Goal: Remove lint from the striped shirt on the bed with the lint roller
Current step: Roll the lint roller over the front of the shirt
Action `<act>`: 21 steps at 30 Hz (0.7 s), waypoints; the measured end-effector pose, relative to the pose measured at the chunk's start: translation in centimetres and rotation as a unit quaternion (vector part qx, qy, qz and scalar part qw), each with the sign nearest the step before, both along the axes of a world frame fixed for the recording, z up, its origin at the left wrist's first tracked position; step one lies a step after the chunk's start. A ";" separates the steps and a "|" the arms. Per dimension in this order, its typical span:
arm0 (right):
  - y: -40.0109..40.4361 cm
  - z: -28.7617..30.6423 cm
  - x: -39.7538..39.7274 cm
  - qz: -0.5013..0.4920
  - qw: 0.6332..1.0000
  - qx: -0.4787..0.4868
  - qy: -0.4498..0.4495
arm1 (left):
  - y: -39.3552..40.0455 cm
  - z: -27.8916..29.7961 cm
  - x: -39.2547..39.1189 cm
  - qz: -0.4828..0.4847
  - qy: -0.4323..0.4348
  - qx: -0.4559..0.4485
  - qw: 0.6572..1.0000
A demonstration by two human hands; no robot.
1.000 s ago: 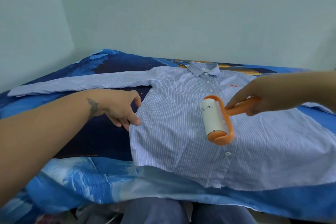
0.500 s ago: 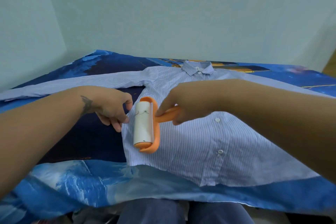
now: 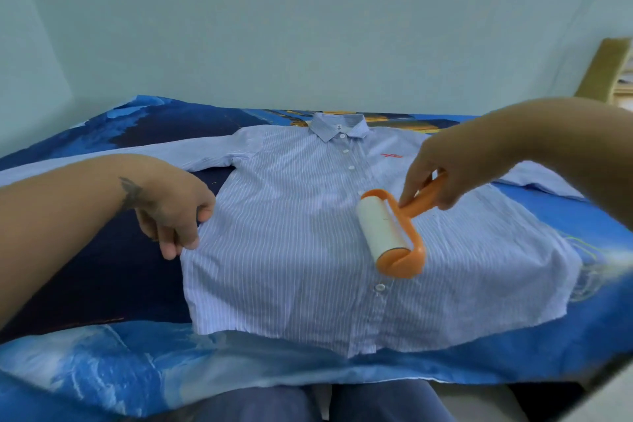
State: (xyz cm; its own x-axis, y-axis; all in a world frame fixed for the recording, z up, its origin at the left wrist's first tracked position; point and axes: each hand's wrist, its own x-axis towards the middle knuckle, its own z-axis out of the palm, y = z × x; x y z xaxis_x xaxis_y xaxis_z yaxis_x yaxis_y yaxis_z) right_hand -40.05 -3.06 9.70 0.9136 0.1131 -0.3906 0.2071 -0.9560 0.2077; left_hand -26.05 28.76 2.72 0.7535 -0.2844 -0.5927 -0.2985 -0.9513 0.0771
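Striped shirt (image 3: 291, 250) flat on blue-printed bed (image 3: 102, 370), far sleeve cut off by right forearm, left hand (image 3: 174, 212) pinching shirt's side edge, right hand (image 3: 442, 168) gripping orange lint roller (image 3: 390, 233) at placket, pale green wall (image 3: 308, 27) behind.

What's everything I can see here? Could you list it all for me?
striped shirt: one, light blue with white stripes, spread flat and buttoned on the bed
lint roller: one, white roll in an orange frame, lying on the shirt front by the button line
bedsheet: one, blue patterned, under the shirt
wall: pale green, behind the bed
wooden object: one, tan, far right edge, unclear what it is
left hand: one, holding the shirt's side edge
right hand: one, gripping the roller's orange handle
legs: two, blue trousers, bottom edge
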 end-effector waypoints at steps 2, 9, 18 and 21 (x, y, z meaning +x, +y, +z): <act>-2.1 1.3 -0.2 -0.019 1.000 -0.010 -0.009 | -0.8 0.6 0.1 -0.010 -0.001 0.029 1.000; -4.7 -1.8 2.1 -0.032 0.982 0.147 -0.115 | -4.4 2.2 2.0 -0.020 -0.206 -0.047 0.977; -4.0 -9.0 5.8 -0.046 0.955 0.275 -0.097 | -8.6 -0.6 8.5 -0.010 -0.363 -0.170 0.916; -4.7 -8.8 6.4 -0.041 0.954 0.290 -0.068 | -9.1 -0.7 11.5 0.003 -0.369 -0.180 0.912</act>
